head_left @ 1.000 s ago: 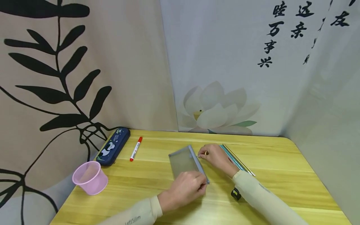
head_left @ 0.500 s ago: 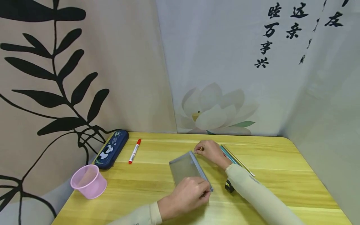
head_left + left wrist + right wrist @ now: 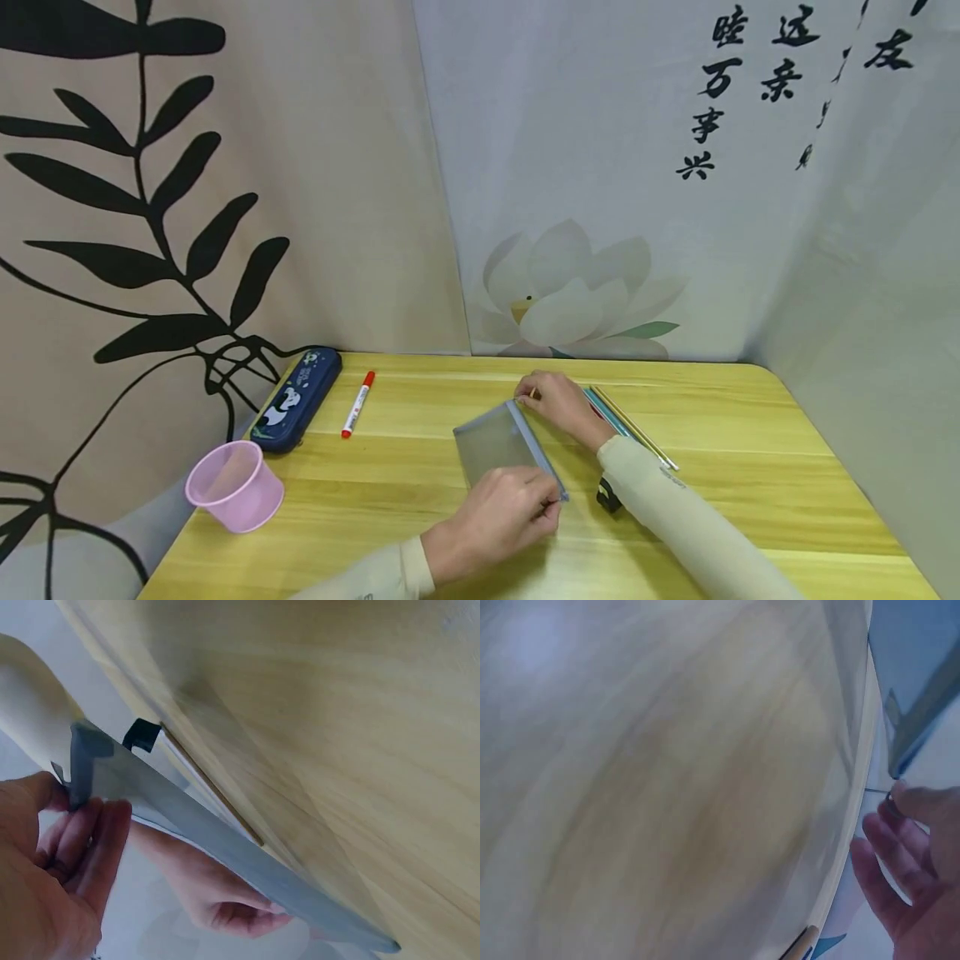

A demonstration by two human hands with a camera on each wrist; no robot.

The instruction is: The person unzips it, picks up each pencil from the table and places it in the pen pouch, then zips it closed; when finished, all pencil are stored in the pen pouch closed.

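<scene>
A see-through grey zip pouch [image 3: 483, 446] with a blue-grey edge band lies at an angle in mid-table in the head view. The left hand [image 3: 498, 517] pinches the near end of that band; in the left wrist view its thumb and fingers hold the pouch's corner [image 3: 84, 761], and the band is raised off the tabletop. At the far end is the right hand [image 3: 558, 404]. In the right wrist view, the right hand [image 3: 915, 855] pinches a small dark piece, apparently the zip pull, between thumb and index finger, close to the pouch's tip [image 3: 911, 746].
Several pencils [image 3: 637, 433] lie beside the right forearm, partly hidden by it. A small black device [image 3: 608, 495] sits under the right wrist. Leftward are a red-capped marker [image 3: 358, 406], a navy panda pencil case [image 3: 296, 400] and a pink cup [image 3: 240, 492] at the table's left edge.
The right hand has moved along the band to the pouch's far corner, then barely shifted. The left hand keeps its grip at the near end. The head view has shifted slightly.
</scene>
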